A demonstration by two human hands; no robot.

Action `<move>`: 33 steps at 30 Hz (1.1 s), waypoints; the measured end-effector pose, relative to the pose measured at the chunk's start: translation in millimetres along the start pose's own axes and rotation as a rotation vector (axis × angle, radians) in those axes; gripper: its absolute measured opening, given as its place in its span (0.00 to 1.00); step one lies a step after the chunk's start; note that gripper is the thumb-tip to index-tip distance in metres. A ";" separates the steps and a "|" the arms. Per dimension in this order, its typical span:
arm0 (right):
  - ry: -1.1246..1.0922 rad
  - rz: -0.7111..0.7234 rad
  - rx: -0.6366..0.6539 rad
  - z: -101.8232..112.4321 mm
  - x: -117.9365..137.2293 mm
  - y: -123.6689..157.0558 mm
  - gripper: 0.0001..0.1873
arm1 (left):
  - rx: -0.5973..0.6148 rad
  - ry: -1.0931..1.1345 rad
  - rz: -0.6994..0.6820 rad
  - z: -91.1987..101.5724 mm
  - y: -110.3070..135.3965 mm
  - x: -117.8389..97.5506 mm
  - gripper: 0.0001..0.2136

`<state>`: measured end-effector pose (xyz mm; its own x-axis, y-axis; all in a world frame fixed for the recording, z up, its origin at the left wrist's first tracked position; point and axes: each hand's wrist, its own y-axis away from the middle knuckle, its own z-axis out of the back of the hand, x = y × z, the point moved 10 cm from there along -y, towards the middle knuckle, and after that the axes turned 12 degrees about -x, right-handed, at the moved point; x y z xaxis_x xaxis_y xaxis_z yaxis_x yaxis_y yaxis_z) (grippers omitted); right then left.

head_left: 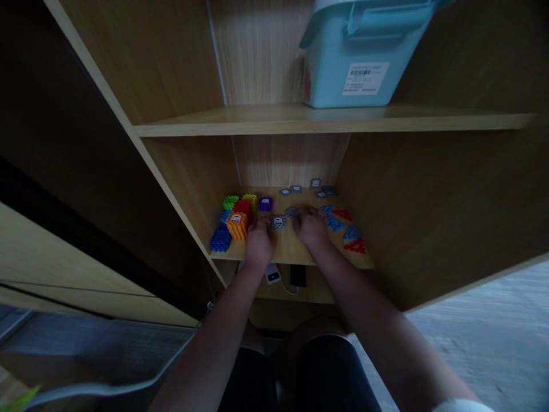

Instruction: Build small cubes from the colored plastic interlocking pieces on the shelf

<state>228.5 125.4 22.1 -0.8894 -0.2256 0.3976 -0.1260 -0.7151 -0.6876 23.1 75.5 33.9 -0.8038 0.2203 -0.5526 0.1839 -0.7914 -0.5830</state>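
Observation:
Both my hands rest on a low wooden shelf point(295, 252) inside a cabinet. My left hand point(259, 241) lies knuckles up beside an orange toy block point(237, 225), its fingers curled near a small grey piece point(278, 222). My right hand point(311, 227) is also knuckles up with curled fingers over another grey piece point(292, 212). What the fingers hold, if anything, is hidden. Red point(242, 207), green point(230, 202), yellow point(251, 199), purple point(265, 203) and blue point(220, 240) blocks stand at the left. Flat blue and red pieces point(348, 231) lie at the right.
Several small grey pieces point(315, 183) lie at the back of the shelf. A light blue lidded bin point(360, 57) stands on the upper shelf point(300, 121). A white charger point(273, 276) and a dark device point(297, 275) sit below. My knees are underneath.

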 end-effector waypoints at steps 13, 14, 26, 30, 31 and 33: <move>0.115 -0.061 0.032 5.4 1.5 -1.1 0.15 | -0.013 0.002 -0.031 -2.4 0.0 1.5 0.11; 0.114 -0.078 0.042 5.5 0.4 -1.3 0.14 | -0.012 0.003 -0.032 -2.4 0.0 1.4 0.11; -0.227 0.172 0.083 4.7 34.6 -3.0 0.17 | 0.005 0.003 0.000 -0.8 -0.7 -1.6 0.12; -0.306 0.234 0.138 -0.5 42.5 1.9 0.18 | -0.001 -0.002 0.004 0.2 -1.2 -1.0 0.11; -0.318 0.237 0.143 -1.2 42.6 2.3 0.18 | -0.001 -0.003 0.002 0.1 -1.2 -0.7 0.11; -0.333 0.236 0.149 -2.4 42.2 2.3 0.18 | -0.003 0.000 -0.013 -0.4 -1.0 -0.9 0.11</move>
<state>189.7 115.8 35.8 -0.6930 -0.5780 0.4309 0.1503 -0.7004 -0.6978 23.9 76.4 34.7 -0.8060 0.2311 -0.5450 0.1748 -0.7866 -0.5921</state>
